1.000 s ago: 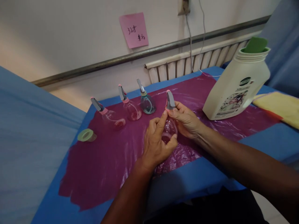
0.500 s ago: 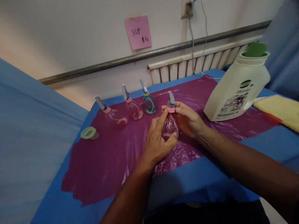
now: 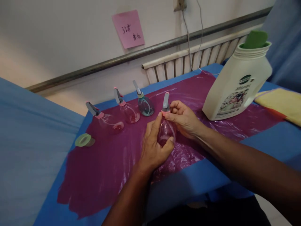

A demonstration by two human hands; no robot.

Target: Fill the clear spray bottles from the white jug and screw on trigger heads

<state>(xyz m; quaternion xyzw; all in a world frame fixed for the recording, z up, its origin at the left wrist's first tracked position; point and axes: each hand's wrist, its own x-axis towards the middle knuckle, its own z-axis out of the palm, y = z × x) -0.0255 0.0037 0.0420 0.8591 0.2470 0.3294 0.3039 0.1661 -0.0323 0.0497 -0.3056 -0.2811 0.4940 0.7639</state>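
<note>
A small clear spray bottle (image 3: 166, 130) with a pink collar and a grey trigger head stands upright between my two hands. My left hand (image 3: 155, 144) wraps its body, the thumb in front and the index finger up at the collar. With thumb and fingers, my right hand (image 3: 184, 119) pinches the pink collar (image 3: 166, 113) from the right. Behind and to the left are a teal spray bottle (image 3: 146, 106), a clear one with a pink collar (image 3: 130, 113), and another pink-collared one (image 3: 108, 122) farthest left.
A large cream jug (image 3: 237, 84) with a green piece in its mouth stands at right. Beyond it lies a yellow cloth (image 3: 282, 102). A pale green cup-like piece (image 3: 84, 140) lies at left. Purple plastic sheeting (image 3: 101, 169) covers part of the blue table cover (image 3: 178, 185).
The camera view has shifted slightly. My right hand's fingers have shifted round the collar, and the trigger head has turned a little. My left hand keeps its hold on the bottle.
</note>
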